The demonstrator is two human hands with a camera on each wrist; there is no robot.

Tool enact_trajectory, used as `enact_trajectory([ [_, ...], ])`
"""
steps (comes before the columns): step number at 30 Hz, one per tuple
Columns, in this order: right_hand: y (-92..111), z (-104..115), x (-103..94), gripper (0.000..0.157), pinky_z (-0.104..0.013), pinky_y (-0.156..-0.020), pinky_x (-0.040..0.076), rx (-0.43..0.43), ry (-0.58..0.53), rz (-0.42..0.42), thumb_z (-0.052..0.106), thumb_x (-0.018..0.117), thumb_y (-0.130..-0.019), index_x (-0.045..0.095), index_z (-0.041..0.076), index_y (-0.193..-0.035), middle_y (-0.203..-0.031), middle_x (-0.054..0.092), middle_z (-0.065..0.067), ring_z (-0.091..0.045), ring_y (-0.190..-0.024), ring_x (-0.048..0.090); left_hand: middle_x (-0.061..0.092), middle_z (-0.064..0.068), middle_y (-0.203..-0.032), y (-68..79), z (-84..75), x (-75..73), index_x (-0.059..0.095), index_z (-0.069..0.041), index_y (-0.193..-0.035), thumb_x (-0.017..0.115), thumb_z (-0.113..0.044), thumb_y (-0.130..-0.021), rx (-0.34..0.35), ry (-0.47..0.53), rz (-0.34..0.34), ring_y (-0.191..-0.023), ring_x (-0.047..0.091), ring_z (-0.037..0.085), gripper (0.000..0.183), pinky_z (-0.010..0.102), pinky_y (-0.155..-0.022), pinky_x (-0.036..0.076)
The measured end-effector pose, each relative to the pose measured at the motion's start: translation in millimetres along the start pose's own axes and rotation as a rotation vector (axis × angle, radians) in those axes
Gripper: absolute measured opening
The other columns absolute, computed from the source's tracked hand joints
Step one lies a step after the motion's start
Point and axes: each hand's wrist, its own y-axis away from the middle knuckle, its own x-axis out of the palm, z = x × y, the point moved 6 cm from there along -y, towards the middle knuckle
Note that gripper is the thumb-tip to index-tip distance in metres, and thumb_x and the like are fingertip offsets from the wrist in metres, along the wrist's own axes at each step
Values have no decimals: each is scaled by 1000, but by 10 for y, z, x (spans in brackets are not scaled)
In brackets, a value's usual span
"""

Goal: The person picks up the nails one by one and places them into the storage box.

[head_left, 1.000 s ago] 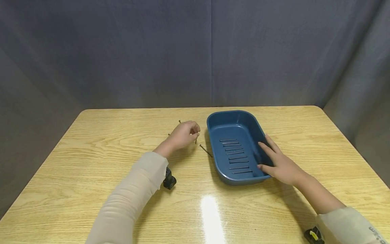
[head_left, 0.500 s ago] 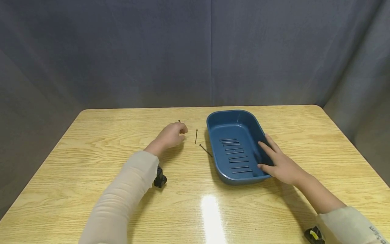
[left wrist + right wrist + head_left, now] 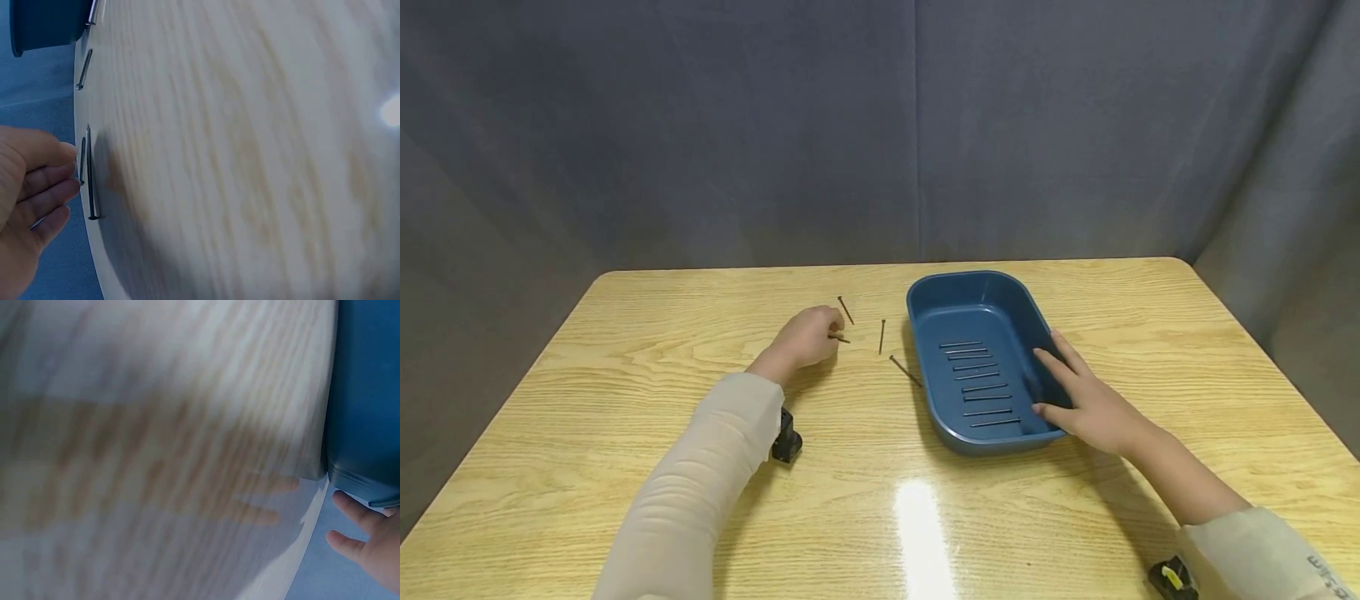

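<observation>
Over the table, left of the blue tray point(image 3: 951, 442), my left hand point(image 3: 805, 335) is beside a dark nail point(image 3: 841, 338), partly hidden behind it in the head view. In the left wrist view, thumb and fingers are apart, close to that nail point(image 3: 91, 178) and not wrapped round it. Three more nails lie nearby: one farther back point(image 3: 846, 310), one upright in view point(image 3: 882, 337), and a slanted one point(image 3: 906, 372) at the tray's side. My right hand point(image 3: 1097, 408) rests with spread fingers on the tray's right rim. Several nails point(image 3: 987, 397) lie in a column inside the tray.
The wooden table point(image 3: 625, 392) extends to both sides and ends at a grey curtain point(image 3: 775, 142) behind. A black wrist device point(image 3: 786, 439) hangs under the left sleeve, another point(image 3: 1172, 577) by the right sleeve.
My left hand has moved left, away from the tray, to the leftmost nail. The farther nails are now uncovered. The right hand and tray stay in place.
</observation>
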Motion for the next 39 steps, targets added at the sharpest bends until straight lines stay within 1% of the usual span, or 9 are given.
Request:
enact_trajectory([
  [4, 1, 4, 3, 68, -60, -83, 26, -1, -2, 0, 28, 53, -84, 17, 3, -136, -142, -7, -11, -46, -120, 17, 56, 10, -94, -5, 34, 0, 58, -2, -96, 52, -2, -78, -14, -70, -7, -87, 52, 23, 20, 35, -76, 41],
  [8, 0, 9, 0, 68, -60, -82, 27, 4, 0, 1, 28, 52, -84, 17, 4, -136, -142, -7, -11, -46, -120, 18, 54, 7, -87, -4, 66, 9, 58, -4, -90, 55, -5, -78, -27, -136, 0, -79, 51, 21, 12, 34, -71, 42],
  [13, -8, 16, -3, 67, -60, -83, 27, 2, 2, 1, 29, 52, -84, 18, 4, -136, -142, -7, -10, -46, -120, 17, 52, 6, -84, 2, 84, 15, 58, -5, -88, 55, -6, -80, -37, -169, 13, -76, 50, 20, 9, 33, -69, 42],
  [20, -17, 11, -6, 67, -61, -84, 25, 1, -3, 3, 28, 52, -84, 18, 4, -136, -142, -7, -12, -46, -121, 15, 53, 5, -82, -6, 90, 17, 60, -6, -86, 52, -7, -81, -43, -209, 20, -74, 51, 19, 9, 33, -67, 43],
  [24, -21, 1, -10, 67, -61, -83, 25, 3, 1, 3, 28, 52, -84, 17, 4, -136, -142, -8, -11, -45, -121, 15, 55, 5, -85, -9, 79, 12, 61, -7, -85, 52, -7, -82, -49, -203, 44, -74, 50, 19, 10, 33, -66, 43],
  [30, -19, -7, -3, 67, -61, -84, 25, 5, 4, 1, 28, 53, -84, 18, 3, -136, -142, -8, -11, -45, -121, 14, 55, 4, -84, 9, 44, 2, 60, -7, -83, 55, -6, -79, -49, -213, 90, -72, 49, 19, 6, 32, -64, 42],
  [36, -10, -2, 3, 67, -60, -84, 25, 3, 0, -7, 27, 54, -84, 19, 3, -136, -142, -7, -11, -44, -122, 15, 54, 3, -81, 27, 21, 5, 58, -7, -83, 56, -8, -80, -18, -218, 93, -69, 47, 17, 3, 31, -62, 41],
  [39, -9, 6, 1, 67, -60, -84, 25, 1, -1, -8, 27, 53, -84, 19, 2, -136, -142, -6, -12, -44, -121, 15, 54, 2, -79, 22, 18, 8, 56, -9, -84, 56, -12, -83, 0, -195, 86, -69, 46, 17, 3, 31, -62, 39],
])
